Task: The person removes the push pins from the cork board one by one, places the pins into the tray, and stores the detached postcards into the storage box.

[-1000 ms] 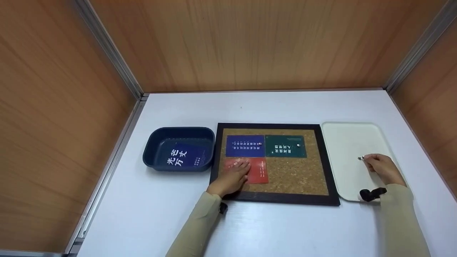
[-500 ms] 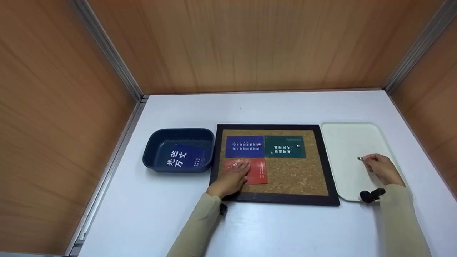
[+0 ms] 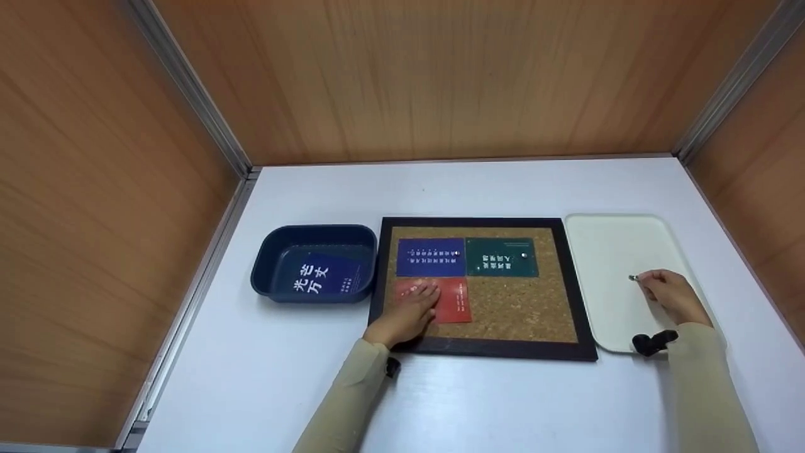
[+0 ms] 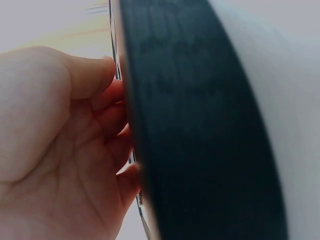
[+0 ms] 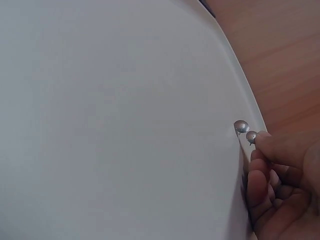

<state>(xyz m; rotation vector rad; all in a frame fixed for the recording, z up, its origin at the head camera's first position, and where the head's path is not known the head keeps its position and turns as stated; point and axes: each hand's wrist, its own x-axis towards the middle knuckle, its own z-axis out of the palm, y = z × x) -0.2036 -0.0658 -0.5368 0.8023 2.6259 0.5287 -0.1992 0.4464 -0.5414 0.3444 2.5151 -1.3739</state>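
Observation:
My left hand [image 3: 402, 318] lies on a red card [image 3: 454, 301] at the lower left of the cork board [image 3: 516, 311], its fingers laid out flat. In the left wrist view the palm and thumb [image 4: 92, 75] show beside the board's dark frame [image 4: 200, 125]; the card is hidden there. Over the pale tray [image 3: 610, 245], my right hand [image 3: 676, 299] pinches a silver thumbtack [image 5: 251, 137] between thumb and index finger. A second domed thumbtack [image 5: 241, 126] sits on the tray right beside those fingertips.
A purple card [image 3: 431, 257] and a green card [image 3: 502, 257] lie on the board's upper part, each with a shiny tack. Left of the board stands a dark blue basin [image 3: 267, 286] holding a blue card [image 3: 330, 275]. Wooden panels [image 3: 415, 82] enclose the table.
The right fingertips have shifted very slightly at the tacks, and the nearer tack is now more covered by them in the head view. The left hand stays on the red card.

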